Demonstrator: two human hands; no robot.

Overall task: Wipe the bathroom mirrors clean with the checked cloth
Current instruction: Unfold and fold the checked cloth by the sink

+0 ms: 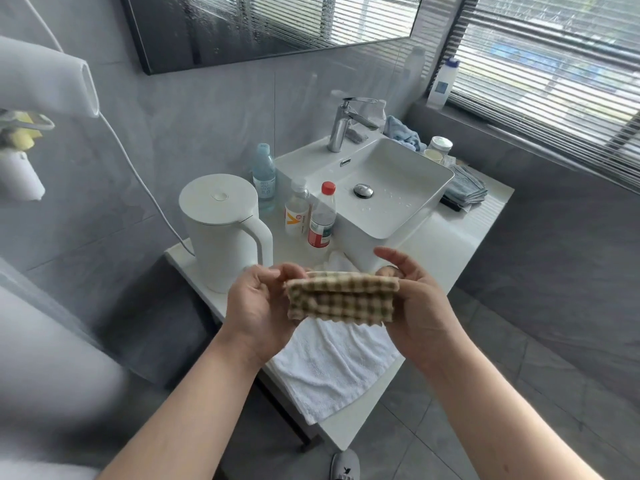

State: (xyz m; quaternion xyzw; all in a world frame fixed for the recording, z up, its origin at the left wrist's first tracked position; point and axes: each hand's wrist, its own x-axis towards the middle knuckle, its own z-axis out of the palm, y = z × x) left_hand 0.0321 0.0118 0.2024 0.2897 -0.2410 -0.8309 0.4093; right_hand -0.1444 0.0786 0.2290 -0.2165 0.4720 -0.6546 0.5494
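Observation:
The checked cloth [341, 299], green and cream, is folded into a flat rectangle and held in the air above the front of the vanity. My left hand [259, 303] pinches its left end and my right hand [415, 306] grips its right end. A dark-framed mirror [263, 26] hangs on the grey wall above the basin, with water drops and streaks on its glass. Only the lower part of the mirror shows.
On the white vanity counter [460, 244] stand a square basin [398, 188] with a chrome tap [346, 123], a white kettle [225, 233], three plastic bottles [322, 216] and folded grey cloths [464, 185]. A white towel [332, 365] hangs over the front edge. Window blinds [554, 81] are on the right.

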